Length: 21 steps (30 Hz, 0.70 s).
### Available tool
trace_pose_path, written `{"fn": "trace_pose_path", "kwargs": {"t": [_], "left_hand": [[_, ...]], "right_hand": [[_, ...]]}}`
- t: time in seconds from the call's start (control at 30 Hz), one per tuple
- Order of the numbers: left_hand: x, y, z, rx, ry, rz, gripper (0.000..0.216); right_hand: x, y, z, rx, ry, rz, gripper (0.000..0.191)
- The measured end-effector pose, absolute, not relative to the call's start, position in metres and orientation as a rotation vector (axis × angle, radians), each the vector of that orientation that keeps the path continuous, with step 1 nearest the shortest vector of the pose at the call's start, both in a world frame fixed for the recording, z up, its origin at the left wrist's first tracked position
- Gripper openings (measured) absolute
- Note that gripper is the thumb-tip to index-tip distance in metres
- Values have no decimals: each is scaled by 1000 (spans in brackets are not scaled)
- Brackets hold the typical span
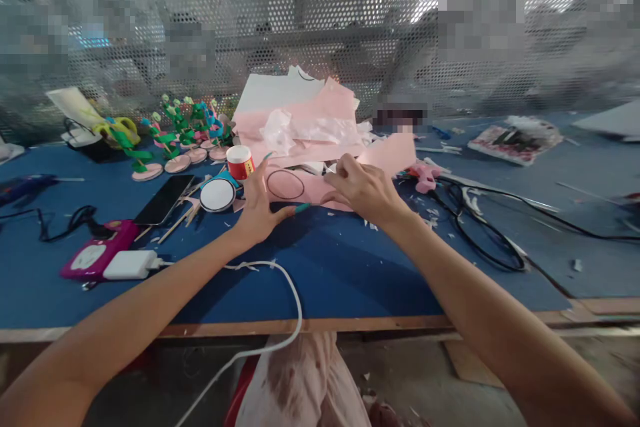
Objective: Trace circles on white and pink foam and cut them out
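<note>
A pink sheet of paper (313,185) with a dark circle outlined on it lies on the blue table in front of me. My left hand (257,210) is at its left edge, thumb and fingers spread apart, with green-blue nails showing. My right hand (367,190) curls its fingers and thumb on the right part of the sheet; the exact contact is partly hidden. Just left of my left hand stand a red paper cup (241,163) with a white inside and a round white disc (217,194) with a dark rim on something blue.
Behind lie stacked pink and white sheets (260,97). Paper flower ornaments (175,137), a phone (165,200), a magenta device (103,253) and a white cable (287,280) are at left. At right are a pink glue gun (425,175), black cord (500,263) and a patterned packet (515,141).
</note>
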State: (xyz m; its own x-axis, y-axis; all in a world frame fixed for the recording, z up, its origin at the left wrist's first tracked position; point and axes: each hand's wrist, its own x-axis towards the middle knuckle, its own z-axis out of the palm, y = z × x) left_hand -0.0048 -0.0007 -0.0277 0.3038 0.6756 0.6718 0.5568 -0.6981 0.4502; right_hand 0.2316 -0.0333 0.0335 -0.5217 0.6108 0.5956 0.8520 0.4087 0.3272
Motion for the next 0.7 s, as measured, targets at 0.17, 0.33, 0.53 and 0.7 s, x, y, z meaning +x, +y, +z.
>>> {"fn": "trace_pose_path", "kwargs": {"t": [0.17,0.33,0.53,0.7], "left_hand": [[-12,9,-27,2320,1039,1439,88],[-12,2,-18,2345,1106,1578,58],[-9,2,-13,2032,1151,1655,54],[-10,8,-17,1824,1064,1710,56]], "right_hand": [[235,-32,27,-1012,-2160,-843,37],[233,-31,22,-1133,-2168,-692,40],[237,-23,21,-1555,-1802,-438,37],[257,-4,18,-1914,-1328,-162,39]]}}
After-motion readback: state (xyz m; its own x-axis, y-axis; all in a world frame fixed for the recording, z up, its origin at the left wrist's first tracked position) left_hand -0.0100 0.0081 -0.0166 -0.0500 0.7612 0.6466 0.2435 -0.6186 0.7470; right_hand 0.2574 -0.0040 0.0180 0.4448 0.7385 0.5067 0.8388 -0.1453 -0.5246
